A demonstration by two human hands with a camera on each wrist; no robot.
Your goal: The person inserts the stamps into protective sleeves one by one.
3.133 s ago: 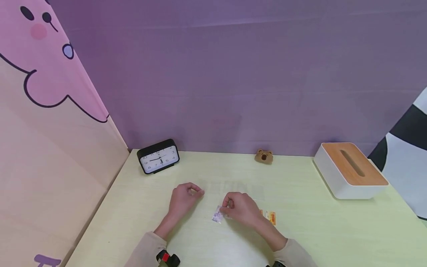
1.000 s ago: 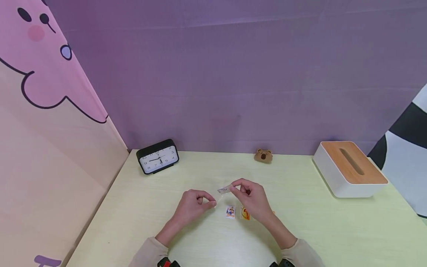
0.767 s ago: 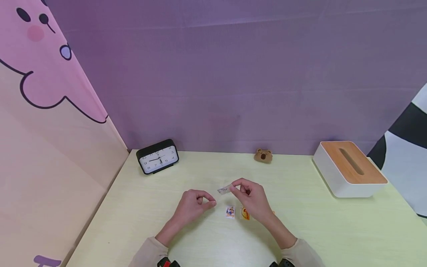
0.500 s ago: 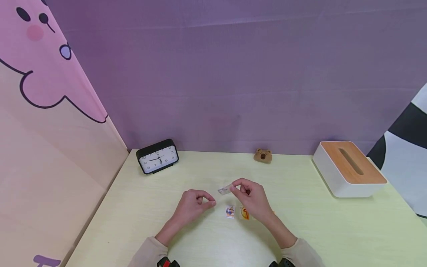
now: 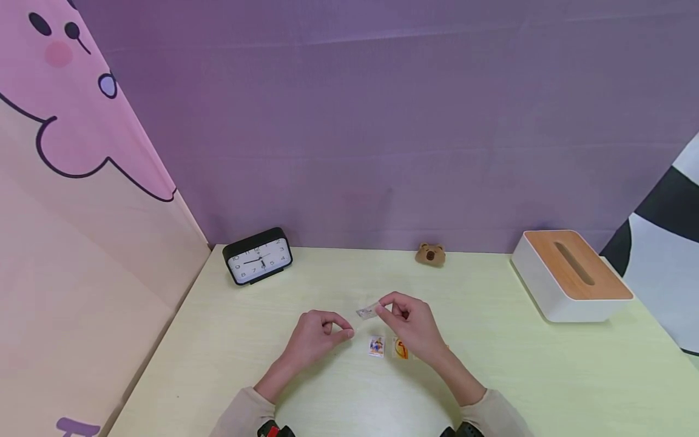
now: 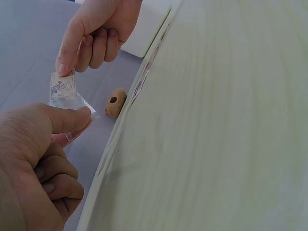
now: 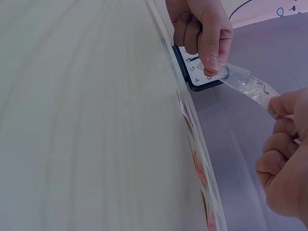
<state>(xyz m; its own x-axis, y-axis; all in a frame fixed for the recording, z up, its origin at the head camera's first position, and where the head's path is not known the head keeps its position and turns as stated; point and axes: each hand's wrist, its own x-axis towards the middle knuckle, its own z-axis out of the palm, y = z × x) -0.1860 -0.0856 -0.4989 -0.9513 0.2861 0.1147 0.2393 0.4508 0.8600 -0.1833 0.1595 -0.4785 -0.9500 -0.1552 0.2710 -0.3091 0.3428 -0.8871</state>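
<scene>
My right hand (image 5: 415, 321) pinches a small pale stamp (image 6: 62, 86) by its top edge, between thumb and forefinger, above the table. My left hand (image 5: 322, 334) pinches a clear plastic sleeve (image 7: 233, 77) just to the left. The stamp's lower part overlaps the sleeve in the left wrist view, and in the right wrist view the two form one strip between my hands. Below the fingers, a stamp with a colourful picture (image 5: 377, 346) lies on the table. Beside it is an orange-and-yellow stamp (image 5: 401, 348), partly covered by my right hand.
A black alarm clock (image 5: 258, 256) stands at the back left of the pale table (image 5: 327, 394). A small brown bear figure (image 5: 431, 255) sits at the back edge, and a white tissue box with a wooden lid (image 5: 573, 273) at the right. A purple cloth (image 5: 349, 133) hangs behind.
Since the earliest frame, my right hand has lifted the stamp off the table, and my left hand has moved right to meet it. Over the last second both hands have stayed nearly still.
</scene>
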